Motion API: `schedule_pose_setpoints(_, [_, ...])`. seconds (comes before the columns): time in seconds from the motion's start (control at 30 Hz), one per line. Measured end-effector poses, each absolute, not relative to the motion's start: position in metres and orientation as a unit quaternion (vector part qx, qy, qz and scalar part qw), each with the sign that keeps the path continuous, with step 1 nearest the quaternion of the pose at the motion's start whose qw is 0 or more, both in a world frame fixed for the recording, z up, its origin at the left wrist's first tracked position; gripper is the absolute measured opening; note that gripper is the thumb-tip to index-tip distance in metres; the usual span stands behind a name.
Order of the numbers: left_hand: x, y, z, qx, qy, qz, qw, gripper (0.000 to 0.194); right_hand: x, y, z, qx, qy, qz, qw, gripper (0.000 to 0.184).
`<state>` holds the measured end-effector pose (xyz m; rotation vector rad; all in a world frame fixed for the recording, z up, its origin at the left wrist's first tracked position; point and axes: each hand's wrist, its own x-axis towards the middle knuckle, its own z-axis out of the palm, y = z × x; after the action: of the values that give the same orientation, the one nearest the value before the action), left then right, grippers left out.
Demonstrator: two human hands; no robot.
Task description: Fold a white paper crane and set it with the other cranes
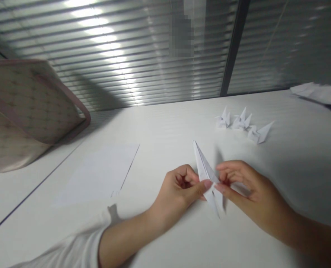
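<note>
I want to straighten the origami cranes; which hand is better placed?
Probably your right hand: it's nearer the origami cranes, while your left hand pinches the folded paper.

A smooth white surface (165, 128) spreads under and around the hands (179, 195), and a thin dark seam (34, 195) crosses it, well to the left of them. Beyond the hands, grey horizontal blinds (154, 74) rise behind the far edge, and a dark post (232, 52) divides them. Bright patches of light (105, 39) shine there, beyond and left of the hands, while the right side is dimmer.
</note>
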<state>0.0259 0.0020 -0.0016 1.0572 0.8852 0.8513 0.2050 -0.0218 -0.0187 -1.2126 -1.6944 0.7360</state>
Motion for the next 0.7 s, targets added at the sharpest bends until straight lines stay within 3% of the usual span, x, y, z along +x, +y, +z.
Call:
schedule_pose_setpoints(0.1, [0.029,0.001,-0.001,0.468,0.391,0.385,0.693,0.030,0.208,-0.019,-0.018,-0.469,-0.733,0.211,0.446,0.012])
schedule_pose_setpoints(0.2, [0.030,0.000,-0.004,0.473,0.390,0.386,0.690,0.031,0.208,-0.018,-0.016,-0.474,-0.748,0.200,0.420,0.009])
schedule_pose_setpoints(0.33, [0.031,0.000,-0.009,0.510,0.394,0.380,0.663,0.032,0.205,-0.014,-0.017,-0.509,-0.686,0.307,0.420,0.003])
schedule_pose_setpoints(0.47, [0.031,-0.003,-0.007,0.554,0.366,0.386,0.640,0.022,0.205,-0.009,-0.019,-0.496,-0.640,0.433,0.397,0.018])
schedule_pose_setpoints(0.6, [0.029,-0.008,0.000,0.607,0.337,0.369,0.618,0.011,0.207,-0.009,-0.018,-0.483,-0.628,0.472,0.387,0.024])
schedule_pose_setpoints(0.7, [0.026,-0.010,0.004,0.636,0.372,0.347,0.580,0.017,0.207,-0.010,-0.015,-0.470,-0.634,0.486,0.376,0.023])
